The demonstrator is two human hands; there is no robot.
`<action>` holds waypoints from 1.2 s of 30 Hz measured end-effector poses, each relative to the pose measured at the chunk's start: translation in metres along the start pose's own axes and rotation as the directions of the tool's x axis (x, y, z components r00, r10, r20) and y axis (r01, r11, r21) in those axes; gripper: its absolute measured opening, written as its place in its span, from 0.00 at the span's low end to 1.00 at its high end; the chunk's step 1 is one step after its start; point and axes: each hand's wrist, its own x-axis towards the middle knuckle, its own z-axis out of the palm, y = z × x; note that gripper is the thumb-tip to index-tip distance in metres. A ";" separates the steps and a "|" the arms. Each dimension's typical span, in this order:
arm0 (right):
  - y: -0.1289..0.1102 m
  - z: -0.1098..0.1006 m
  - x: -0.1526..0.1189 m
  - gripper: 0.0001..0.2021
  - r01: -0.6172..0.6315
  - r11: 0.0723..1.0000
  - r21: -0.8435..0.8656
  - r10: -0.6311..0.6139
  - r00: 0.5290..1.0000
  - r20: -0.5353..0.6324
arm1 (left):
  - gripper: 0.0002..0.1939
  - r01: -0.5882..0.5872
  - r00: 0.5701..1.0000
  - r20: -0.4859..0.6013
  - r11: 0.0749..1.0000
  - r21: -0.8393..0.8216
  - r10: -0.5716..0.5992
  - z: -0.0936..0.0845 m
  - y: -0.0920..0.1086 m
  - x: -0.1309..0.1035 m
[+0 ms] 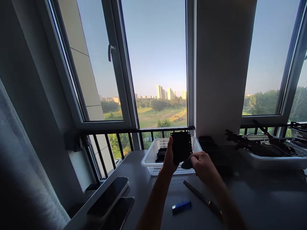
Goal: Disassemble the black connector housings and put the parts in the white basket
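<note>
My left hand is closed around the left edge of a black square plastic part with a notched rim, held upright above a white basket. At the part's lower right corner, my right hand is closed on a small dark tool with a flat, rounded end; its exact kind is too dark to make out. The white plastic basket stands behind both hands, and more black plastic pieces lie inside it. On the table below the hands are a blue lighter and a long dark stick-like tool with a brass-coloured ring.
Two phones lie at the left edge of the grey table. Stacked dark pieces sit right of the basket. A clear bin with long black parts stands farther right. Windows and a black railing are behind.
</note>
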 end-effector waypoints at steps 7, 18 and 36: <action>0.006 -0.009 0.006 0.20 0.096 0.915 0.392 -0.002 0.972 -0.234 | 0.29 0.118 0.992 0.030 0.993 0.023 -0.119 0.004 -0.009 -0.002; 0.003 0.018 0.010 0.22 0.195 0.917 0.347 -0.136 0.973 -0.189 | 0.31 0.138 0.987 0.076 0.989 0.046 -0.141 0.005 -0.023 -0.005; -0.006 0.014 -0.002 0.16 0.203 0.978 0.052 -0.207 0.974 0.092 | 0.30 -0.039 0.999 0.023 0.998 -0.041 0.040 0.003 0.002 -0.004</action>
